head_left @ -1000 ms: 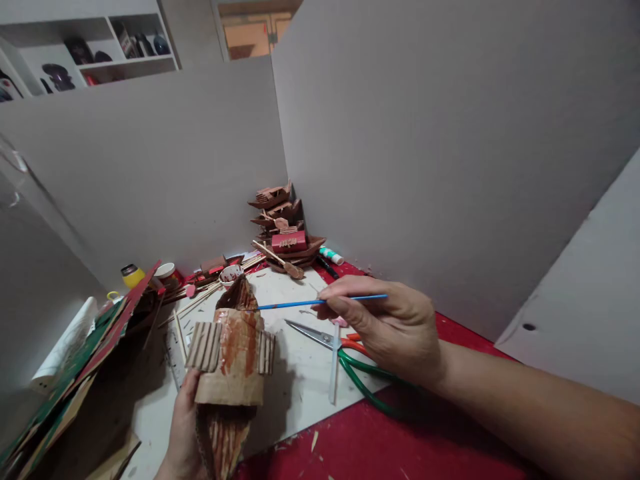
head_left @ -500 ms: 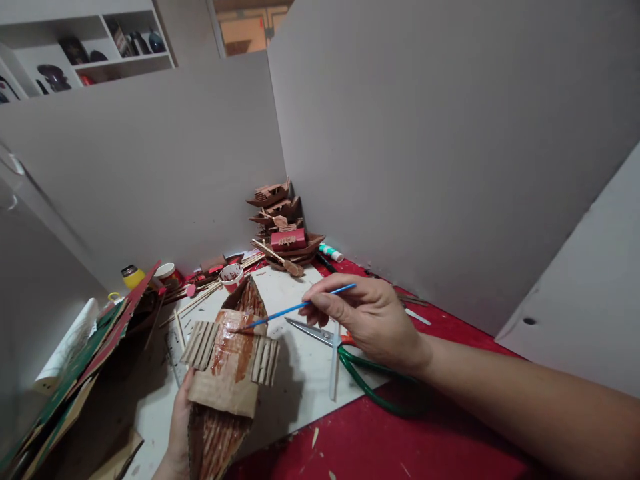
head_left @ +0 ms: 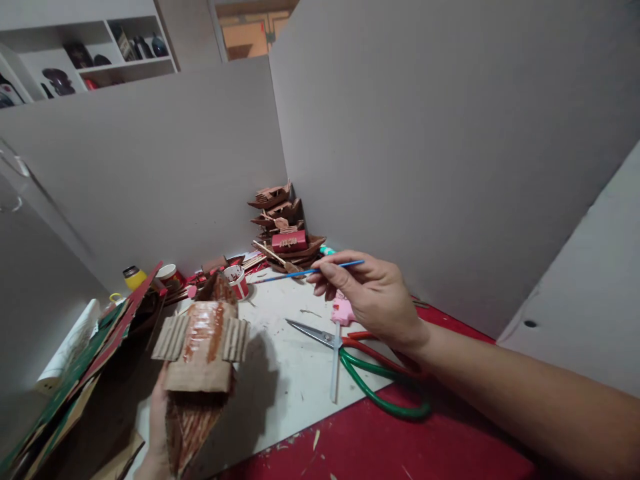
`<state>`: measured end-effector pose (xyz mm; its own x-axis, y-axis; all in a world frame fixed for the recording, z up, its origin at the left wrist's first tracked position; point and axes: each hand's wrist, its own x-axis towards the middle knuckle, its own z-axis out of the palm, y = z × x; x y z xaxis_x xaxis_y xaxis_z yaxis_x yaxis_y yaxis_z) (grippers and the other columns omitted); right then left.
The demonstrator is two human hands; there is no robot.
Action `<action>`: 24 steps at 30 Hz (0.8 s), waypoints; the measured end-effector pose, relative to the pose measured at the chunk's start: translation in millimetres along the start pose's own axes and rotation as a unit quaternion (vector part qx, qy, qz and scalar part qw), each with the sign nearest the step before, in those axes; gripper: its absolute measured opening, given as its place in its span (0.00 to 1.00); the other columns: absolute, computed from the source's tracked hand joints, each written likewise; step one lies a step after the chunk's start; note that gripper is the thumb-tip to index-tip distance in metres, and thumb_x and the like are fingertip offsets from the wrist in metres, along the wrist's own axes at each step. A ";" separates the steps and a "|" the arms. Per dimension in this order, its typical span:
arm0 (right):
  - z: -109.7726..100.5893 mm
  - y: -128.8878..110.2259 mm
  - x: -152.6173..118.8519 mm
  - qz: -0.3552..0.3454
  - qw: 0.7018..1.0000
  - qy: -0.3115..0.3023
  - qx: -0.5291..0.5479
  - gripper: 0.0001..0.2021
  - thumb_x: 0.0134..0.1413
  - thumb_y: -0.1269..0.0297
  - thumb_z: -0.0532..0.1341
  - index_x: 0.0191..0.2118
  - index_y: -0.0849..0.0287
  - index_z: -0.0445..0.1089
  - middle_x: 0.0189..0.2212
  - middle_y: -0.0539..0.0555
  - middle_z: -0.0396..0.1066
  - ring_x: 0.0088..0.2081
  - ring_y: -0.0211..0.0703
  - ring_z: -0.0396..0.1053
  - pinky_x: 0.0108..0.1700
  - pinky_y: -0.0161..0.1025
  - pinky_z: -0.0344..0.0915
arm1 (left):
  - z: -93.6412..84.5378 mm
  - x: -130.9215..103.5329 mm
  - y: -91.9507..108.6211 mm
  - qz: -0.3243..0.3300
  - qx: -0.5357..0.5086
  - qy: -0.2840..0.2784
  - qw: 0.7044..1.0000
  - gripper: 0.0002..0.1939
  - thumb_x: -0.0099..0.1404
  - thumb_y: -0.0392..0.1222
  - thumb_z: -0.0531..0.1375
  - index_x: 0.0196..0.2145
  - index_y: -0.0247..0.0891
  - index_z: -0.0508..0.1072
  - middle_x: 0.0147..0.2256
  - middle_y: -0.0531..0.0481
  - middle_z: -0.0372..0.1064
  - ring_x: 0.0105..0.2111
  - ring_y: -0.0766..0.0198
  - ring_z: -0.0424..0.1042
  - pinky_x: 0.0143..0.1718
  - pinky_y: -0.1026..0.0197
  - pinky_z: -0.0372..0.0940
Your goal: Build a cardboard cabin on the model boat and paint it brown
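Note:
My left hand [head_left: 156,427] holds up a cardboard model boat [head_left: 197,377] from its left side, the fingers hidden beneath the hull. Wet reddish-brown paint streaks the middle of its roof, between two corrugated side flaps; the roof's front part is bare cardboard. In my right hand [head_left: 373,297] a thin blue paintbrush [head_left: 330,268] is pinched between thumb and fingers, its tip pointing left, off the boat. Near that tip stands a small paint-stained paper cup [head_left: 237,281]. Below the right hand lie large scissors [head_left: 325,337] with green and red handles and a pink glue gun [head_left: 343,310] with a glue stick.
Finished model boats [head_left: 287,233] are stacked in the far corner against the grey partition [head_left: 430,133]. Cardboard sheets [head_left: 95,360] lean at the left beside a white paper roll [head_left: 70,347]. A yellow bottle [head_left: 134,277] and another cup [head_left: 169,275] stand behind them.
The brush has lifted off the boat's roof and moved up toward the paint cup. My left hand has shifted the boat to the left. The glue gun has come into view.

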<state>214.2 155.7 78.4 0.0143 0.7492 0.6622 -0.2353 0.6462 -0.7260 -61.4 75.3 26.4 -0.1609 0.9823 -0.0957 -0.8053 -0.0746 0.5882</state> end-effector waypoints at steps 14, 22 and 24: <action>99.9 112.9 88.4 -0.005 0.848 -0.329 -0.415 0.39 0.40 0.51 0.70 0.57 0.63 0.59 0.52 0.66 0.69 0.53 0.59 0.68 0.50 0.49 0.65 | 6.0 6.7 31.0 0.110 0.066 0.061 0.990 0.25 0.65 0.44 0.48 0.56 0.36 0.68 0.33 0.34 0.77 0.28 0.45 0.77 0.24 0.47 0.72; 128.3 156.8 107.1 0.067 0.790 -0.384 -0.473 0.22 0.57 0.53 0.62 0.52 0.62 0.65 0.45 0.58 0.71 0.42 0.46 0.72 0.44 0.47 0.69 | 15.7 2.2 24.5 0.106 0.052 0.062 0.991 0.23 0.67 0.44 0.48 0.55 0.36 0.68 0.33 0.37 0.77 0.30 0.48 0.78 0.24 0.50 0.72; 123.0 149.8 103.2 0.067 0.788 -0.386 -0.475 0.24 0.55 0.54 0.63 0.52 0.63 0.64 0.45 0.58 0.71 0.43 0.46 0.71 0.44 0.45 0.68 | 16.9 1.1 24.1 0.097 0.063 0.069 0.991 0.23 0.66 0.45 0.48 0.55 0.36 0.69 0.32 0.37 0.77 0.28 0.49 0.77 0.23 0.51 0.72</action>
<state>60.8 311.9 60.8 -0.6306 0.7450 0.2176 0.6544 0.6611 -0.3671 -71.3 77.4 54.0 -0.3896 0.9180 -0.0739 -0.6756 -0.2303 0.7004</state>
